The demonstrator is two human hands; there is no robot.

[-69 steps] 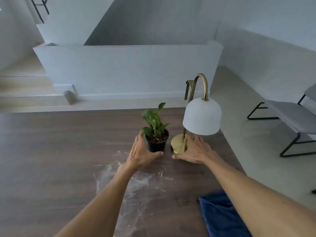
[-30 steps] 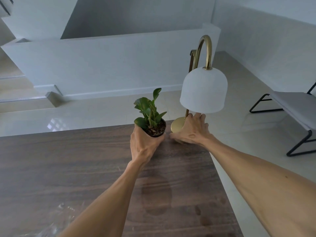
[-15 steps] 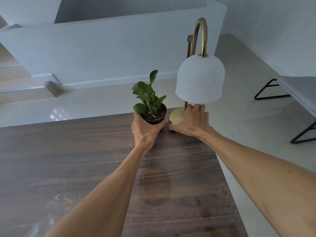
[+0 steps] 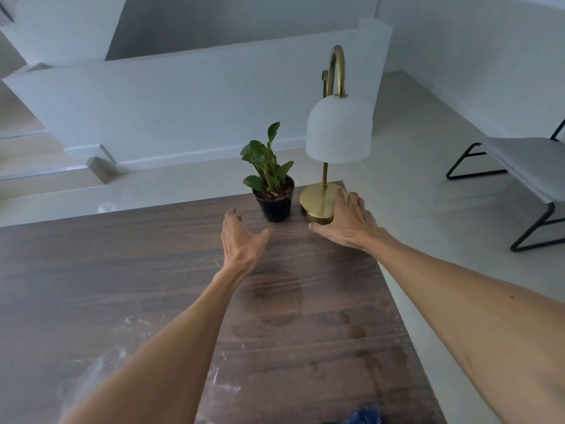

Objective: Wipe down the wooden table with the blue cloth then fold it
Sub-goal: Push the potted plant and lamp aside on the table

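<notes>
While the left hand (image 4: 241, 240) hovers spread and empty just short of the small black plastic pot of green leaves (image 4: 275, 203), the right hand (image 4: 348, 221) lies flat with fingers against the round brass base of the white-domed lamp (image 4: 319, 201). Both stand at the far corner of the dark wooden table (image 4: 122, 270). Only a corner of the blue cloth (image 4: 365, 417) shows, at the table's near edge.

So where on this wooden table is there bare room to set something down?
The wide left stretch of the dark wooden table is bare. The far right corner is crowded: small black potted plant, brass lamp with white shade, both hands. White smears and damp marks lie nearer.
</notes>
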